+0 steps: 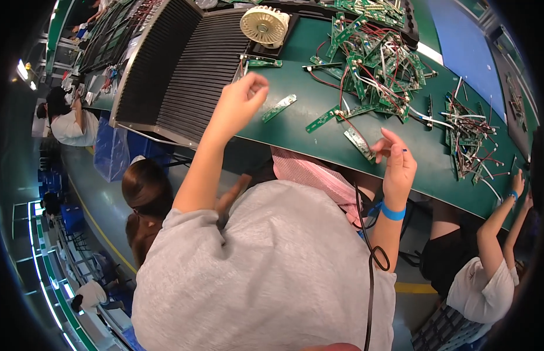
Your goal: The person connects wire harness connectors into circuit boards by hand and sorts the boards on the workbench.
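Observation:
My left hand hovers over the near edge of the green table, fingers loosely curled and slightly apart, with nothing visible in them. Just beyond it lies a narrow green circuit board, and to its right another small circuit board rests flat on its own. My right hand, a blue band round its wrist, is open with fingers spread. Its fingertips are beside a whitish-faced circuit board; whether they touch it I cannot tell. A green board with a dark red wire lies just beyond that one.
A large tangled heap of wired circuit boards covers the far middle of the table. Another wired pile lies at right, near a co-worker's hand. A black ribbed rack and a cream fan stand at left.

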The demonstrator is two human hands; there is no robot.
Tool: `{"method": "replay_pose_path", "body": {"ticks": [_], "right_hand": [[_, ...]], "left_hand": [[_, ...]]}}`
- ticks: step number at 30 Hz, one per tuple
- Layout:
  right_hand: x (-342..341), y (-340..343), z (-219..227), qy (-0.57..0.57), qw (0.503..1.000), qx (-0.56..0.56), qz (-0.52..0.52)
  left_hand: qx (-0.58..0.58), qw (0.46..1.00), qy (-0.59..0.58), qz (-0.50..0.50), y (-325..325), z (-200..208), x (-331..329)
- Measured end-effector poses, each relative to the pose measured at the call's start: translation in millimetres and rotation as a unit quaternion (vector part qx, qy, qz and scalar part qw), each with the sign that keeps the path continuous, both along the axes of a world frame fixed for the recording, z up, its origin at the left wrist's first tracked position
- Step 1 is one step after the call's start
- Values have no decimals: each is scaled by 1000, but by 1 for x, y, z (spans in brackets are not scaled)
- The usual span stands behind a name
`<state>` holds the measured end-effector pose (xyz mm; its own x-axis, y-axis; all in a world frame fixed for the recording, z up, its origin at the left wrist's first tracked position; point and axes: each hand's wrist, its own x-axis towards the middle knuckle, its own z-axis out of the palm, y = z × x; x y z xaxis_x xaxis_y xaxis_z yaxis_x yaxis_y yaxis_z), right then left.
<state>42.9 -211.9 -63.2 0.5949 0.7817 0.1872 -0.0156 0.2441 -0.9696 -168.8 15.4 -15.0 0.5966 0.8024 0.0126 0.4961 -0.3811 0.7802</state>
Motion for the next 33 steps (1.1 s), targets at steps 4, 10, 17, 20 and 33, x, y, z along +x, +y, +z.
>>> {"method": "replay_pose_path", "body": {"ticks": [4, 10, 17, 20, 33], "right_hand": [[-5, 2, 14, -23, 1000, -2, -5], [-2, -2, 15, 0, 1000, 21, -18], [1, -4, 14, 38, 995, 71, -56], [4, -4, 14, 46, 994, 74, -59], [1, -1, 5, 79, 993, 68, -60]], "left_hand": [[192, 977, 78, 56, 2, -36, -8], [237, 930, 244, 142, 53, -24, 14], [150, 984, 29, 94, 67, -10, 6], [162, 969, 161, 96, 61, 2, 11], [95, 985, 4, -143, 33, 50, 39]]}}
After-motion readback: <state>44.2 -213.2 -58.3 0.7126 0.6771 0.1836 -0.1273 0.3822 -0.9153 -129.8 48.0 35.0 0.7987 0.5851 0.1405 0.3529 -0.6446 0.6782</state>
